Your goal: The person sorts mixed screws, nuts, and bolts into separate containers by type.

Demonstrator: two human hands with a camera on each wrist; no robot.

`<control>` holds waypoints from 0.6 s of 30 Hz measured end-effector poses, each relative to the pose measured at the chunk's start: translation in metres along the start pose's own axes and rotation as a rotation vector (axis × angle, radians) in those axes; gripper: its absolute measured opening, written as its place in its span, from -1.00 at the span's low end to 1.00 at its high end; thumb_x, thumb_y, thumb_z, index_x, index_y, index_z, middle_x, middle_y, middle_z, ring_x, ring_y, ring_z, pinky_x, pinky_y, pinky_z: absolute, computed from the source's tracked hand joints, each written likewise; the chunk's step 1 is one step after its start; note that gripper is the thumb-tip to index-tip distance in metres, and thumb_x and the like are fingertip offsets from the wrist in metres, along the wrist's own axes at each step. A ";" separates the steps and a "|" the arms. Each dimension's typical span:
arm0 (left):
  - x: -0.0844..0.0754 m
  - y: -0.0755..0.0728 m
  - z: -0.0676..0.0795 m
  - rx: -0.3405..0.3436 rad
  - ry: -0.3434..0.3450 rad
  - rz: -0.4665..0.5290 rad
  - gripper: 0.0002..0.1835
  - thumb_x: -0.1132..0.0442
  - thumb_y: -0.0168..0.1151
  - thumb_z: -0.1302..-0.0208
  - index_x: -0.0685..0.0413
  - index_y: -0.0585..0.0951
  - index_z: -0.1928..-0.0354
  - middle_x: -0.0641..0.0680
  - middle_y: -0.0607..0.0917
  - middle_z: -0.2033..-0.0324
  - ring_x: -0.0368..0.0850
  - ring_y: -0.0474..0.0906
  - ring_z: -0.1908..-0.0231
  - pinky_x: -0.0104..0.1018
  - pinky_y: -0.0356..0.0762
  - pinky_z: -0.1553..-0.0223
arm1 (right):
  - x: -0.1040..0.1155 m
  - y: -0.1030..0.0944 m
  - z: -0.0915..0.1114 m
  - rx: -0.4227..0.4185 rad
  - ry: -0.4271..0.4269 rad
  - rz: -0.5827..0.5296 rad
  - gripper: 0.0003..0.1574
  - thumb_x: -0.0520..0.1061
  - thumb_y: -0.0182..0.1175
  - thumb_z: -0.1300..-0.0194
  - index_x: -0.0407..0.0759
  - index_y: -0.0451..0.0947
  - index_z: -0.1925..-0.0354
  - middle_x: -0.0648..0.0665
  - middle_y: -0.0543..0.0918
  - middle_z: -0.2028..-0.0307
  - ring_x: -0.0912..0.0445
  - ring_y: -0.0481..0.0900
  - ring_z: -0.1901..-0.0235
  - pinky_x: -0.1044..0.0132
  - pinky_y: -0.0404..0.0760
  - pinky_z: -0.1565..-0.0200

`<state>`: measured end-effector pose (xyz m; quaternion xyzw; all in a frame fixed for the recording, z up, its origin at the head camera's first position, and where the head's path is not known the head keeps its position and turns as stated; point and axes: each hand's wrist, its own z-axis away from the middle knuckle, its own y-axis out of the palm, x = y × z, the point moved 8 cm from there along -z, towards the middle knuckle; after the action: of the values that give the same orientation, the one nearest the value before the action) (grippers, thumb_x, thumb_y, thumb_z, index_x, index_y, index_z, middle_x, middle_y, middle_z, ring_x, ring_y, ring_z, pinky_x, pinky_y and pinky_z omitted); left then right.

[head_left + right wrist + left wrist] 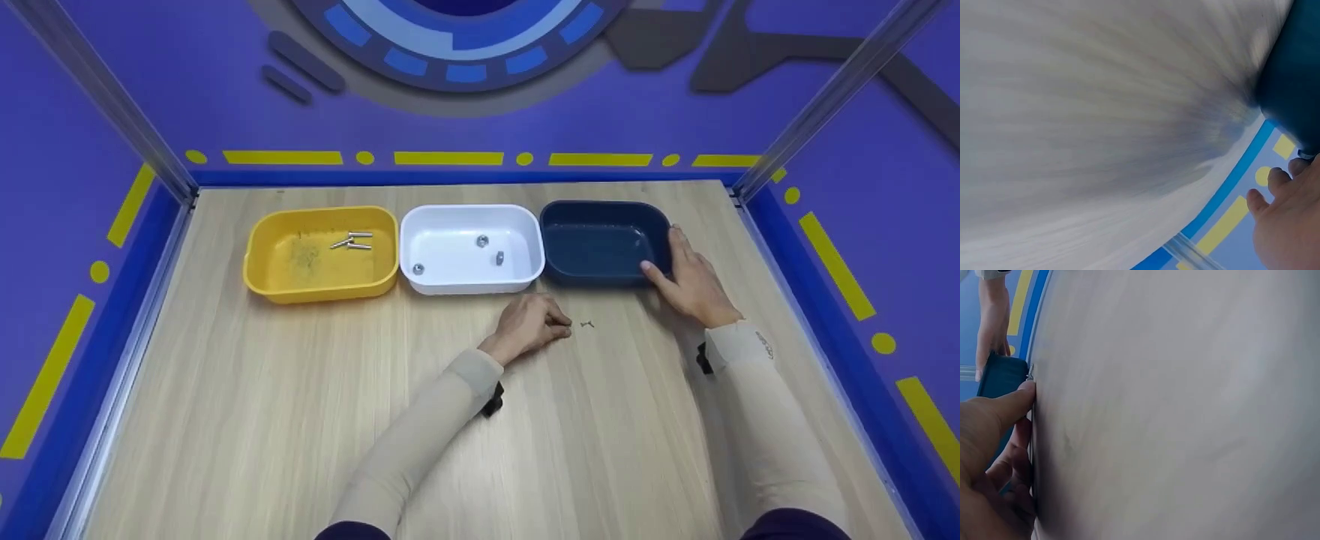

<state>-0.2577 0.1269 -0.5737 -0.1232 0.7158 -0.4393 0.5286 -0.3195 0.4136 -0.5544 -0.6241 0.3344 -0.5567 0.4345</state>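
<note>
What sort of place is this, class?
Probably a sorting booth: patterned panels border a wood-grain table with a yellow tray, white tray and dark tray, the first two holding small metal parts.

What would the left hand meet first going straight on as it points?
Probably the small, screw-like metal pieces on the pale wooden table, just ahead of the left hand; exact depth is unclear.

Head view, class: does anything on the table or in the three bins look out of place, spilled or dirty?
Yes: tiny pieces lie loose on the table beside the left hand, while metal pins sit inside the yellow bin. That bin's floor also shows a dark speckled patch, possibly dirt or wear.
</note>
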 end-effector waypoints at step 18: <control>0.006 0.001 -0.005 0.002 -0.032 0.010 -0.89 0.02 0.53 -0.33 -0.25 0.91 0.17 -0.20 0.87 0.18 -0.26 0.74 0.11 -0.36 0.68 0.08 | 0.000 0.000 0.000 0.034 0.021 0.014 0.28 0.48 -0.09 -0.60 -0.31 -0.39 -0.71 -0.40 -0.24 -0.72 -0.36 -0.18 -0.69 -0.43 -0.12 -0.62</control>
<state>-0.2642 0.1263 -0.5776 -0.1264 0.7073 -0.4353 0.5424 -0.3191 0.4138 -0.5544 -0.6083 0.3339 -0.5657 0.4455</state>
